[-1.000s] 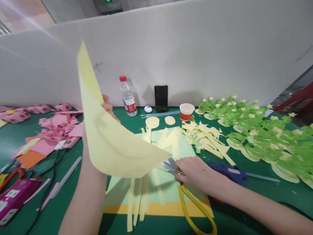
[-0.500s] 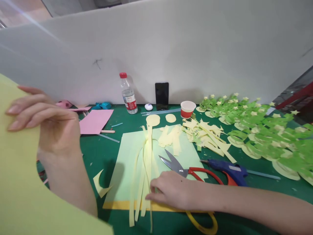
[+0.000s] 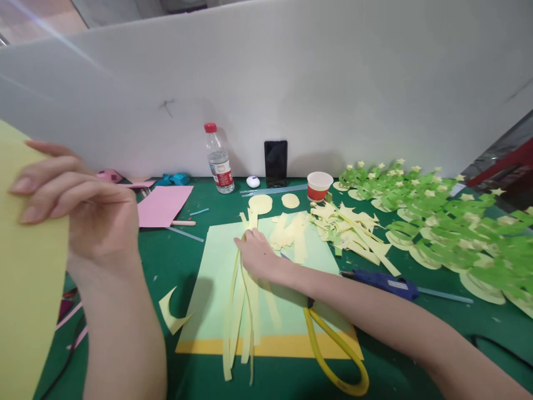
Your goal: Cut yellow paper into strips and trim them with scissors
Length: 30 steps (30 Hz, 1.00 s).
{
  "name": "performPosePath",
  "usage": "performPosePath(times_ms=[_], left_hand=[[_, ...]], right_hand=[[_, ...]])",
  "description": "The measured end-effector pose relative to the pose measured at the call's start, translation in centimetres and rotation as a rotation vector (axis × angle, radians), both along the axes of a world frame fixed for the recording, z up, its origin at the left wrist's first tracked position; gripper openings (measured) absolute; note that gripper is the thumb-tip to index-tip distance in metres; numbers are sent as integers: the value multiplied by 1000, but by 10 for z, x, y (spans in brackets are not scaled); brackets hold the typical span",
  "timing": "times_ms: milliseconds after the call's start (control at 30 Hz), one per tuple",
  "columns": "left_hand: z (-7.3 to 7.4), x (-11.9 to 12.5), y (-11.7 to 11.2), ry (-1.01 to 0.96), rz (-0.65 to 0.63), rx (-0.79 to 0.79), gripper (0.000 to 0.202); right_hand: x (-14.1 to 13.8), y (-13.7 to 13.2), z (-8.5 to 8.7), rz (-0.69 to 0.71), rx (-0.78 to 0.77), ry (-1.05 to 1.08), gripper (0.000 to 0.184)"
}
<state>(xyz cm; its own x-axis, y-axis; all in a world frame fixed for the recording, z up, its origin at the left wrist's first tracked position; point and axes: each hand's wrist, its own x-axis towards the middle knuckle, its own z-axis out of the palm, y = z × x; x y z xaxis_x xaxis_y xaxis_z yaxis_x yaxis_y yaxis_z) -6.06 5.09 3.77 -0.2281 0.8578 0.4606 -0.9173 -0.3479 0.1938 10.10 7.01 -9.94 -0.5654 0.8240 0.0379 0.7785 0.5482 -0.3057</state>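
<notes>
My left hand (image 3: 79, 200) is raised at the left edge, its fingers pinching a large yellow sheet of paper (image 3: 29, 278). In the middle my right hand (image 3: 258, 253) closes over the upper end of a bundle of thin yellow paper strips (image 3: 245, 328). The strips fan out toward me across a pale green sheet (image 3: 212, 266) and past its orange front border. Short yellow paper pieces (image 3: 291, 233) lie just right of my right hand. My right forearm covers much of some scissors; a yellow loop handle (image 3: 362, 383) shows below it.
A blue glue gun (image 3: 385, 282) lies beyond my forearm. Yellow scraps (image 3: 353, 233) and a paper cup (image 3: 320, 186) sit behind it. Green paper plants (image 3: 449, 228) fill the right. A bottle (image 3: 220, 164), phone (image 3: 275, 164) and pink sheet (image 3: 164, 205) are at the back.
My right hand has moved away from me, up along the strips to their upper end. In my left hand, the yellow sheet has shifted leftward, out of the lower middle.
</notes>
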Motion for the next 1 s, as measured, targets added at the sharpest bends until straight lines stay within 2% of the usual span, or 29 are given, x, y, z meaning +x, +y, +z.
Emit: performPosePath(times_ms=[167,367,467,600,700,833,1000], left_hand=[[1,9,2,-60,-56,72,43],[5,31,-7,29,92,8,43],[5,34,-9,6,81,24,44],[4,34,-8,32,90,10,46],[6,38,-9,72,130,-15,46],[8,41,-9,119,163,-31,48],[7,41,-6,153,161,-27,53]], right_hand=[[-10,8,-3,-51,-61,167,28],[-7,-1,2,-50,-31,427,29],[-7,2,1,-37,-46,462,28],[-9,12,-4,-29,-64,416,29],[-7,9,0,-33,-62,340,30],[1,-15,13,-74,-67,204,36],[7,-52,21,22,-130,40,55]])
